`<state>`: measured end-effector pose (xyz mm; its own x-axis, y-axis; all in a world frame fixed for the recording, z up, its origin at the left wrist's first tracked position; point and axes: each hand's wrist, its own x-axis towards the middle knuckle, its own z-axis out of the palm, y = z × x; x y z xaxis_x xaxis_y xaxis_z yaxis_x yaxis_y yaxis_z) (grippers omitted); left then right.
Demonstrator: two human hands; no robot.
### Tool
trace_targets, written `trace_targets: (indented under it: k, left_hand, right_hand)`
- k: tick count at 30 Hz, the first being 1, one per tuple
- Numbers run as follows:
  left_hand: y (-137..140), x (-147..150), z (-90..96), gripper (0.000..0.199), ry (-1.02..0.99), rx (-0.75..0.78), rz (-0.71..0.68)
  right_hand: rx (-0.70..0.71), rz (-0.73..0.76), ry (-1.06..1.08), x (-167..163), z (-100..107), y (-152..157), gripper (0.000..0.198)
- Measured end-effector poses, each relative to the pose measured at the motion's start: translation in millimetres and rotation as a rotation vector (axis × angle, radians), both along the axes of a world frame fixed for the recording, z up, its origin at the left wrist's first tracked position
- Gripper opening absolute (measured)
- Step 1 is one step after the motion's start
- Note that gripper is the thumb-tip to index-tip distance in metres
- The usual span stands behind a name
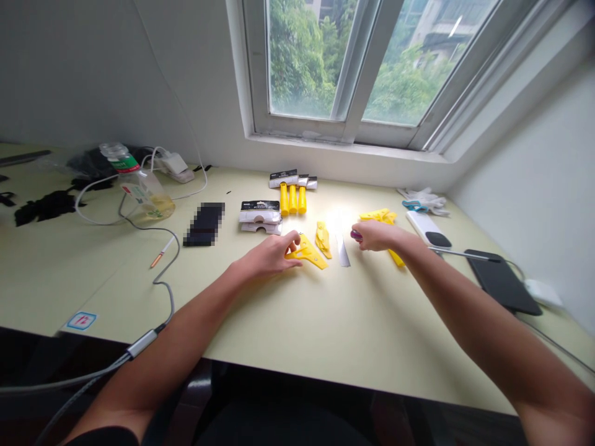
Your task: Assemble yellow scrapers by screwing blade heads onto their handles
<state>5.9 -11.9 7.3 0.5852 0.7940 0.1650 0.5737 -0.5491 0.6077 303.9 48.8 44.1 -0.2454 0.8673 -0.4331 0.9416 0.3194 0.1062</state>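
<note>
My left hand (272, 253) is closed on a flat yellow triangular plastic piece (310, 253), which has cut-outs and lies low over the table. Just right of that piece is a small stack of yellow plastic pieces (322, 240). A thin metal blade strip (343, 251) lies between my hands. My right hand (376, 236) is closed around a small purple-ended item (356, 235), mostly hidden by the fingers. Behind and partly beneath the right hand are more yellow plastic pieces (379, 215), with a yellow handle-like part (396, 257) showing below the wrist.
Packaged yellow handles (292, 199) and white-and-black card boxes (260, 214) stand at the back. To the left are a black pixelated rectangle (204, 224), a cable (173, 272) and a tilted plastic bottle (149, 192). A black tablet-like slab (504, 284) and white gloves (425, 201) lie right.
</note>
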Motion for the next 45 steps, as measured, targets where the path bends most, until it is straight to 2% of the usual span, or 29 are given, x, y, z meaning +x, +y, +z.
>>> trace_targets:
  k: [3, 7, 10, 13, 20, 23, 26, 28, 32, 37, 41, 45]
  left_hand:
    - [0, 0, -0.1, 0.032, -0.002, 0.02, 0.011]
    - [1, 1, 0.1, 0.03, -0.013, 0.051, 0.024]
    - [1, 4, -0.5, 0.029, -0.034, 0.093, 0.042]
    - [1, 5, -0.9, 0.028, -0.057, 0.105, 0.057]
    - [0, 4, 1.0, 0.028, -0.048, 0.094, 0.082]
    - [0, 3, 2.5, 0.029, -0.05, 0.076, 0.091]
    - [-1, 2, 5.8, 0.028, -0.06, 0.039, 0.1]
    - [-2, 2, 8.7, 0.028, -0.06, 0.018, 0.108]
    - [-5, 2, 12.8, 0.03, -0.062, -0.001, 0.125]
    - [-5, 3, 9.6, 0.03, -0.078, -0.027, 0.109]
    - [-2, 3, 3.2, 0.031, -0.07, -0.017, 0.1]
    - [0, 1, 1.0, 0.031, -0.051, 0.004, 0.105]
  right_hand:
    - [0.036, -0.018, 0.02, -1, 4, -1, 0.011]
    - [0.086, -0.014, 0.141, -14, 22, -10, 0.009]
    - [-0.048, -0.011, 0.402, -33, 33, -18, 0.016]
    - [-0.2, 0.0, 0.589, -52, 33, -22, 0.022]
    - [-0.264, 0.036, 0.684, -72, 19, -16, 0.027]
    - [-0.362, -0.019, 0.726, -72, 19, -17, 0.026]
    - [-0.435, -0.017, 0.746, -71, 21, -18, 0.036]
    - [-0.401, 0.014, 0.731, -70, 21, -19, 0.037]
    - [-0.266, 0.092, 0.722, -69, 17, -21, 0.024]
    - [-0.133, 0.24, 0.62, -70, 16, -29, 0.017]
    - [-0.002, 0.21, 0.602, -66, 29, -32, 0.016]
    - [0.098, 0.089, 0.481, -41, 39, -25, 0.015]
